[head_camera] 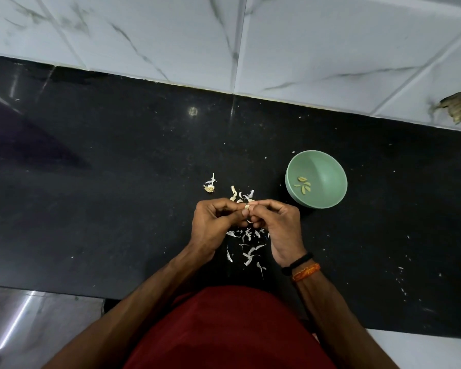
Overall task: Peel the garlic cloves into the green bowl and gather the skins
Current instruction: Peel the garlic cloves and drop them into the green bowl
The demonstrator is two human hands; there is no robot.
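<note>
Head view shows a single garlic clove pinched between the fingertips of both hands, held just above the black countertop and a little to the left of the green bowl. The left hand has its fingers curled in around the clove from one side, and the right hand meets it from the other, thumb and forefinger nipping at what looks like the skin; the two hands are touching at the fingertips. How much skin is left on this clove is too small to tell. Inside the bowl lie a few peeled cloves, so the work looks partly done. A few more pale pieces, cloves or larger skins, lie just beyond the hands, and the stripped root end of the bulb sits farther left. Loose papery skins are scattered on the counter beneath and behind the hands, not yet gathered. The main risk from here is the clove slipping out of such a small pinch and dropping among the skins instead of into the bowl. The skins are light, so a careless sweep of a wrist could scatter them wider and make gathering harder.
</note>
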